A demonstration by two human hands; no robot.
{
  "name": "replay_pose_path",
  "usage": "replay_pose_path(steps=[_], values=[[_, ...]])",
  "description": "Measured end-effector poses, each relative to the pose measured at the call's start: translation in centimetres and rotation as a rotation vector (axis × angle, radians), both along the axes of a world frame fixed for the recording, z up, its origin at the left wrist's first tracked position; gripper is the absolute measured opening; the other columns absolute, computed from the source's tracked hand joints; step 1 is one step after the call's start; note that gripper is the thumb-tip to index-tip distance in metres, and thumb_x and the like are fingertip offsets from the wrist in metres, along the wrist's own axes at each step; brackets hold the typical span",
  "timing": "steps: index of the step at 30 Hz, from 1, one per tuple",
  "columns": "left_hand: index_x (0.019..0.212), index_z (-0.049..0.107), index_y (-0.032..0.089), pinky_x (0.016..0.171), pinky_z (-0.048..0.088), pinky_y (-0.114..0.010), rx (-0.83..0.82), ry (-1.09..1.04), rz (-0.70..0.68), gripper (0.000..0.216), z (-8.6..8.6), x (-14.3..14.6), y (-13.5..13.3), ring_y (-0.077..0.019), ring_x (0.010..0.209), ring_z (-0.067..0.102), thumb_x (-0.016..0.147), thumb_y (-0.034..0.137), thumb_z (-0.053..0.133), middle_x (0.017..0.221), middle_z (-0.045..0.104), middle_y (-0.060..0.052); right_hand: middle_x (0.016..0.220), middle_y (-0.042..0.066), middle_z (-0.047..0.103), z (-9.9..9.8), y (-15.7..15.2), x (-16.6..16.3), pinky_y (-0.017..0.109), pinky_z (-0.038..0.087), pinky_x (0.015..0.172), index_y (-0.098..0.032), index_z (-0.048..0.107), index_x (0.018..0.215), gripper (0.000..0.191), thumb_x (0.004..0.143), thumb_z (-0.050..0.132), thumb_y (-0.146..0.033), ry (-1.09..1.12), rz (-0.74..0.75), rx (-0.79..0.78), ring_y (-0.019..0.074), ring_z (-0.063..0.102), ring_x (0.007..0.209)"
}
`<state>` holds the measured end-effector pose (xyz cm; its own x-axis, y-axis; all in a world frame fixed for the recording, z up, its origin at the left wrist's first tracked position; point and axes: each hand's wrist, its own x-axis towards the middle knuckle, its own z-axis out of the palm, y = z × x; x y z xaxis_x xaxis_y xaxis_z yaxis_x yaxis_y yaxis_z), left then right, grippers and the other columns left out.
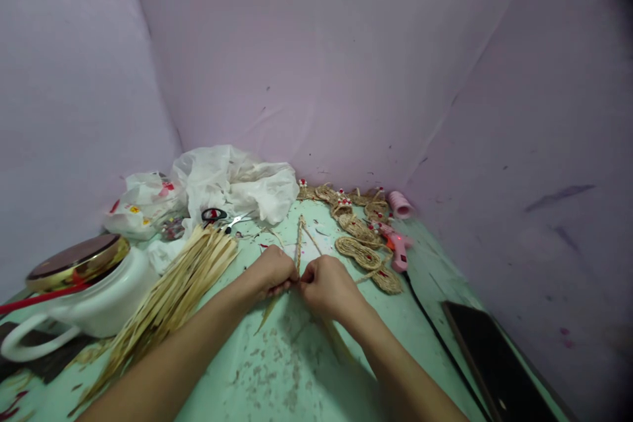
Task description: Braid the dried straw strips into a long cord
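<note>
A thin braid of dried straw [299, 247] runs away from me over the middle of the table, bent into a narrow loop at its far end. My left hand [277, 270] pinches its near end. Fingertip to fingertip with it, my right hand [327, 282] is also closed on the strands there. Loose flat straw ends hang below both hands; the exact grip between the fingers is hidden. To the left lies a bundle of pale dried straw [173, 303]. Several small coiled straw soles [359, 252] with red and white beads lie beyond my right hand.
A pink glue gun [397, 247] with a black cord lies right, near a pink spool [399, 205] and a dark phone-like slab [494, 362]. Scissors [214, 214] rest by white plastic bags [232, 178]. A white teapot [109, 293] with a round tin on top stands left. Walls enclose the table.
</note>
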<state>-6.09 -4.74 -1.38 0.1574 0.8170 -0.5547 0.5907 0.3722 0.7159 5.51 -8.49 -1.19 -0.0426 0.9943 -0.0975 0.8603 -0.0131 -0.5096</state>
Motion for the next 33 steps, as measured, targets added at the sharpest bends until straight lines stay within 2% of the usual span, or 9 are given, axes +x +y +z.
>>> replay_pose_path(steps=[4,7,11,13,17,21,27,29,33], values=[[0.04,0.046,0.014,0.029,0.016,-0.019,-0.005,-0.09,-0.027,0.011,-0.2,-0.6,0.3,-0.0055,0.028,0.03,0.049,0.019,0.05,0.031,0.038,0.003,0.054,0.008,0.06,0.1,-0.5,-0.6,0.025,0.019,0.046,-0.016,0.067,0.057,0.015,0.061,0.053,-0.015,0.05,0.049,0.081,0.0107,0.043,0.046],[0.042,0.046,0.014,0.029,0.014,-0.019,0.048,-0.196,-0.092,0.007,-0.3,-1.1,0.5,-0.0046,0.027,0.028,0.047,0.017,0.051,0.031,0.036,0.005,0.051,0.004,0.057,0.4,0.0,0.3,0.024,0.022,0.045,-0.017,0.067,0.058,0.01,0.06,0.058,-0.021,0.11,0.091,-0.024,0.0107,0.043,0.046],[0.043,0.045,0.014,0.028,0.011,-0.018,0.003,-0.303,-0.111,0.008,-0.2,-1.4,0.6,-0.0032,0.027,0.026,0.047,0.018,0.051,0.034,0.037,0.005,0.052,0.002,0.054,0.4,1.3,1.7,0.022,0.027,0.043,-0.015,0.063,0.058,0.015,0.064,0.055,-0.026,0.331,-0.108,-0.075,0.0091,0.042,0.045],[0.044,0.046,0.014,0.028,0.011,-0.018,-0.022,-0.324,-0.117,0.009,-0.1,-1.4,0.6,-0.003,0.027,0.027,0.048,0.019,0.052,0.035,0.039,0.005,0.052,0.0,0.053,0.0,1.7,1.8,0.02,0.031,0.042,-0.014,0.06,0.057,0.012,0.065,0.052,-0.021,0.545,-0.192,-0.193,0.0079,0.042,0.043],[0.045,0.046,0.014,0.028,0.011,-0.017,-0.038,-0.344,-0.124,0.009,-0.4,-1.5,0.8,-0.0032,0.026,0.027,0.049,0.019,0.052,0.035,0.038,0.006,0.043,-0.002,0.049,-0.9,1.6,1.0,0.02,0.034,0.04,-0.014,0.054,0.051,0.013,0.064,0.052,-0.017,0.799,-0.119,-0.396,0.0063,0.038,0.037],[0.047,0.047,0.014,0.029,0.01,-0.018,-0.055,-0.356,-0.118,0.008,-0.9,-1.5,1.0,-0.0031,0.026,0.026,0.049,0.019,0.053,0.036,0.039,0.006,0.039,-0.003,0.047,-1.5,1.7,1.3,0.02,0.029,0.038,-0.013,0.054,0.049,0.015,0.063,0.055,-0.019,0.748,-0.018,-0.392,0.0058,0.036,0.034],[0.044,0.045,0.015,0.032,0.017,-0.021,0.031,-0.184,-0.134,0.009,-1.4,-0.7,0.0,-0.0059,0.031,0.028,0.05,0.014,0.051,0.033,0.035,0.005,0.047,0.0,0.054,-1.0,1.7,3.0,0.02,0.028,0.042,-0.014,0.064,0.055,0.007,0.056,0.059,-0.019,0.271,0.051,-0.14,0.0079,0.041,0.043],[0.045,0.045,0.016,0.035,0.024,-0.022,0.104,-0.122,-0.146,0.009,-1.9,-0.3,-0.1,-0.0084,0.036,0.034,0.05,0.013,0.053,0.034,0.035,0.004,0.053,0.002,0.058,0.1,2.2,2.6,0.02,0.032,0.045,-0.014,0.065,0.059,0.012,0.059,0.057,-0.023,0.33,0.047,-0.055,0.0094,0.046,0.048],[0.052,0.051,0.017,0.056,0.039,-0.023,0.376,-0.061,-0.268,0.01,-3.4,0.5,0.9,-0.0158,0.062,0.051,0.05,0.008,0.055,0.048,0.049,0.0,0.052,0.002,0.058,2.1,4.2,-1.5,0.02,0.033,0.042,-0.014,0.064,0.064,0.015,0.061,0.056,-0.026,0.464,0.049,-0.134,0.01,0.046,0.046]])
